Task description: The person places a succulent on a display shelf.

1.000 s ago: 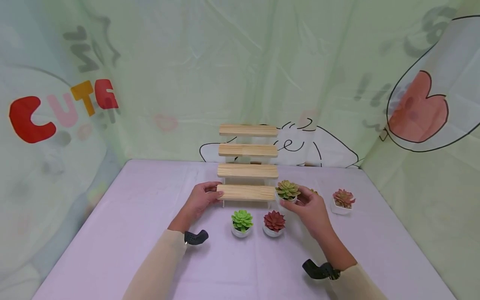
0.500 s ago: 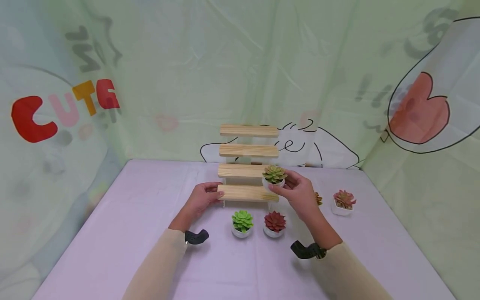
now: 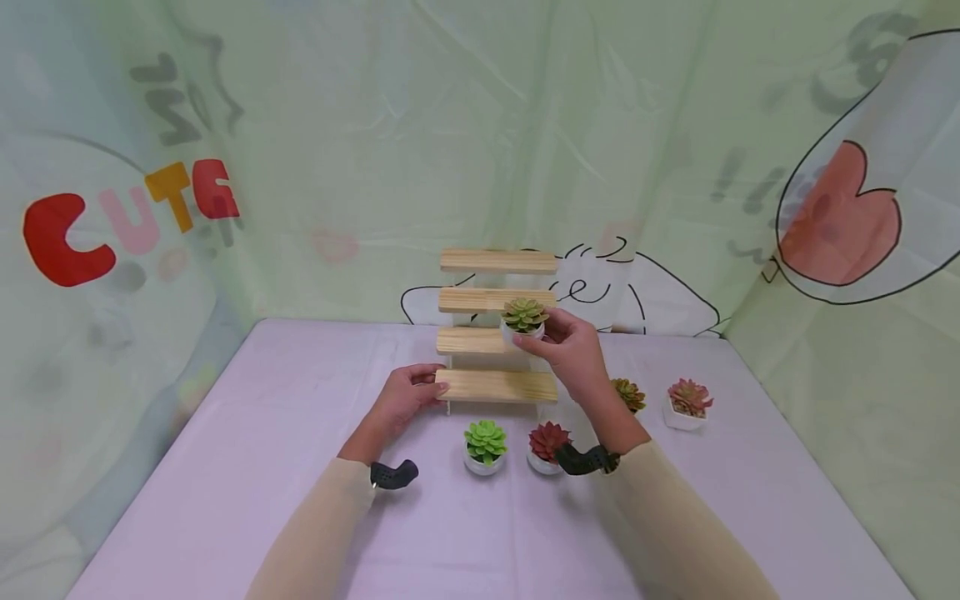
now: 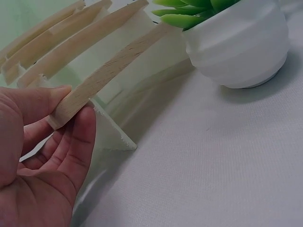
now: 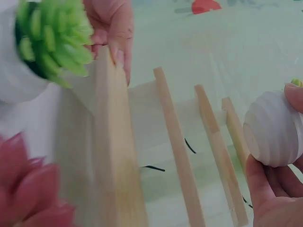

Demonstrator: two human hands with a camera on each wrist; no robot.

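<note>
A tiered stand with wooden shelf boards (image 3: 497, 386) stands on the table. My left hand (image 3: 405, 398) pinches the left end of its lowest board, thumb on top and fingers below, as the left wrist view shows. In my right hand (image 3: 573, 350) is a potted succulent with pale green leaves (image 3: 524, 315), gripped by its white ribbed pot (image 5: 273, 128). It hangs in the air before the upper boards, tilted or upright I cannot tell. In front of the stand sit a bright green succulent (image 3: 485, 443) and a dark red succulent (image 3: 547, 442), each in a white pot.
Right of the stand, a brownish-green succulent (image 3: 628, 395) is partly hidden by the right forearm. Farther right is a pink succulent (image 3: 687, 405) in a square white pot. A printed curtain (image 3: 360, 167) hangs behind and beside the cloth-covered table (image 3: 300, 375).
My right hand has carried the pale green succulent up and left, from beside the lowest board to before the upper boards. The brownish-green succulent has come into view. My left hand has stayed put.
</note>
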